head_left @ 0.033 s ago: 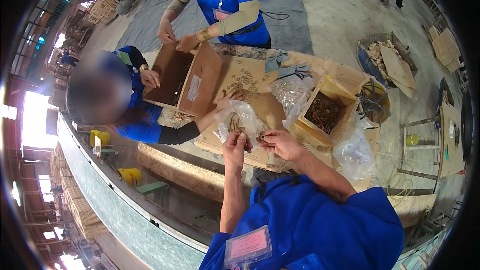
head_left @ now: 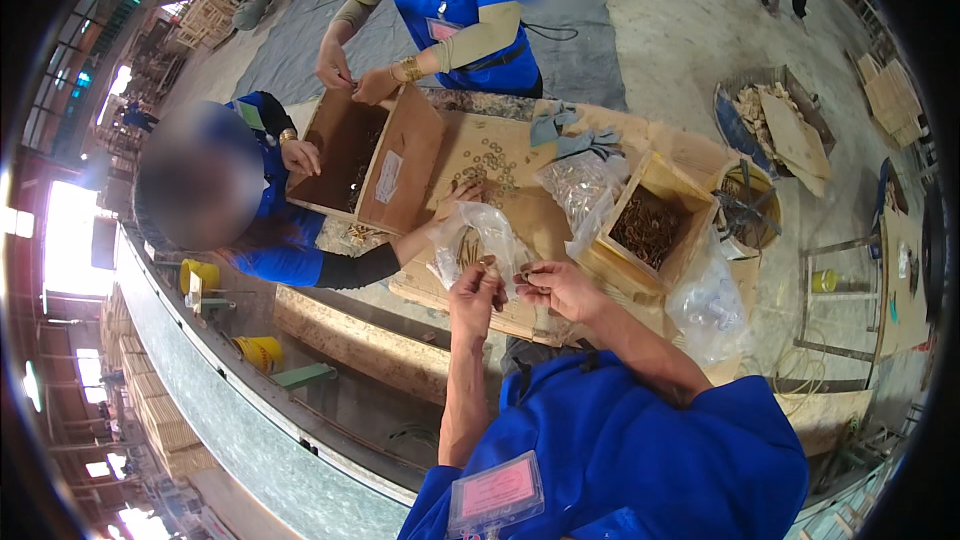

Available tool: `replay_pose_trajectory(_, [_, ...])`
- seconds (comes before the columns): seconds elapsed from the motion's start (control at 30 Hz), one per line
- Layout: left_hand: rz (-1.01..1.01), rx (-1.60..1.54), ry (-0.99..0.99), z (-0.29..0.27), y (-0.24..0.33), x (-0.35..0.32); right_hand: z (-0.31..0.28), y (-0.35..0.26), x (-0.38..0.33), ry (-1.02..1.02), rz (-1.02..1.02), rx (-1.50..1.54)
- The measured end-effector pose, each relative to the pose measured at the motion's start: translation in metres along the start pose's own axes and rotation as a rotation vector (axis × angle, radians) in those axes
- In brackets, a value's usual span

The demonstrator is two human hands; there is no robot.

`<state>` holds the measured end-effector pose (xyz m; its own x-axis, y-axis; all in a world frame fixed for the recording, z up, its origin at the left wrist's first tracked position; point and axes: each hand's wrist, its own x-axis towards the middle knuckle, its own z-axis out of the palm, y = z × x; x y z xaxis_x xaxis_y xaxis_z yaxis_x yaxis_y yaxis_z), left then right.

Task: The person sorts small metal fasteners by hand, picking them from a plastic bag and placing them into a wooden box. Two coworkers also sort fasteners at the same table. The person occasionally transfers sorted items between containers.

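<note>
My left hand (head_left: 478,299) is closed in a pinch at the near edge of a clear plastic bag (head_left: 497,230). Long brown metal pieces, like bolts, show inside the bag. What the left fingertips grip is too small to make out. Just to its right, my right hand (head_left: 562,289) pinches a small dark piece, perhaps a washer, between thumb and forefinger. Beyond the bag, many flat metal washers (head_left: 492,162) lie scattered on the cardboard-covered table (head_left: 545,202). A co-worker's hand (head_left: 462,195) reaches in beside the bag from the left.
A wooden box (head_left: 412,145) stands at the far left, with two co-workers' hands at it. To the right are a wooden box of brown screws (head_left: 650,228), a bag of metal fittings (head_left: 583,185), grey gloves (head_left: 575,133), a bucket (head_left: 748,205) and an empty-looking plastic bag (head_left: 710,310).
My left hand has shifted very slightly to the right and its fingers have moved a little. My right hand stays nearly still. The co-worker's hand by the bag has moved slightly.
</note>
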<state>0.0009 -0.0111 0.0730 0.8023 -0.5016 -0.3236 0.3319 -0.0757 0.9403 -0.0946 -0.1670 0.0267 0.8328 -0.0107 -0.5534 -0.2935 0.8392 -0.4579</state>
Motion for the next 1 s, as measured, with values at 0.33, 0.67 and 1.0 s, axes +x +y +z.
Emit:
replay_pose_trajectory(0.33, [-0.096, 0.377, -0.072, 0.016, 0.003, 0.005, 0.004, 0.005, 0.008, -0.016, -0.079, -0.040])
replay_pose_trajectory(0.67, [0.055, 0.580, 0.164, 0.029, -0.007, 0.021, -0.003, -0.016, 0.013, 0.022, -0.159, -0.408])
replay_pose_trajectory(1.0, [0.214, 0.342, 0.148, 0.045, 0.005, 0.006, 0.003, -0.024, 0.012, -0.033, -0.270, -0.333])
